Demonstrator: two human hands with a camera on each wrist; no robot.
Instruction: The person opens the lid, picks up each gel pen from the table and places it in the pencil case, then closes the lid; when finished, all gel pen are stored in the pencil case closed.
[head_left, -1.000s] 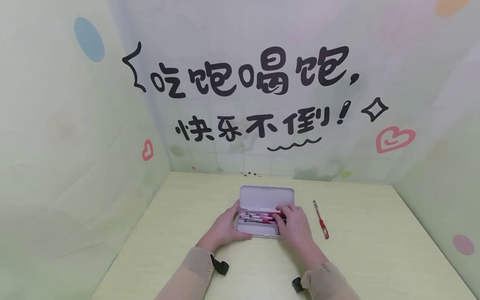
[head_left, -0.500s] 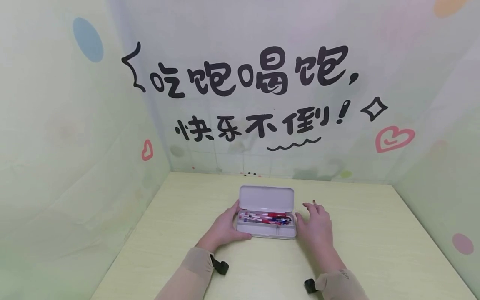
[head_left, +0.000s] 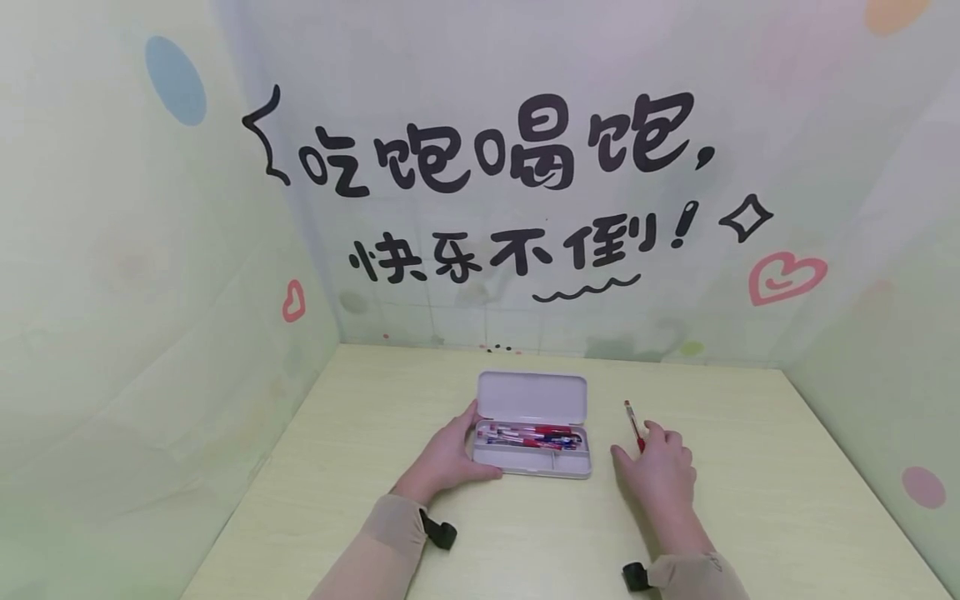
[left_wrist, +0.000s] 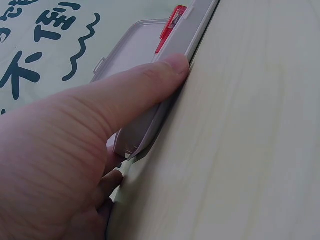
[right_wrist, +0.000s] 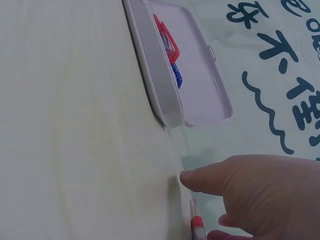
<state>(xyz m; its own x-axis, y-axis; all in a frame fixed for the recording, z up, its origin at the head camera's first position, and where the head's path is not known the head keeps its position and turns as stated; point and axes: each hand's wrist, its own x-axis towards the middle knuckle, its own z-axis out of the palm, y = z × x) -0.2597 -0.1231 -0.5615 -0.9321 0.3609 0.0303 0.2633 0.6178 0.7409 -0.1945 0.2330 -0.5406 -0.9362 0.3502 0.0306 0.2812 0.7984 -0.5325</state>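
My left hand [head_left: 447,458] grips the left end of a pale lilac pencil case [head_left: 532,398], its thumb [left_wrist: 160,75] along the front wall and its other fingers round the end. The lid stands open, tilted back. Several red and blue pens [head_left: 525,433] lie in the rear compartment. To the right of the case my right hand [head_left: 662,473] is spread over a red pen [head_left: 632,417] on the table, thumb and forefinger apart on either side of it. In the right wrist view, that pen [right_wrist: 196,225] shows below the thumb [right_wrist: 205,179]; its lower part is hidden in the head view.
The case stands on a light wood-grain table [head_left: 375,400]. Behind the table hangs a pale backdrop [head_left: 450,317] with black lettering, and a similar sheet [head_left: 187,333] closes off the left side. Black wrist straps [head_left: 438,531] sit at both sleeves.
My right hand has moved from over the pens in the case rightward to the loose pen. The left hand and the case have stayed in place.
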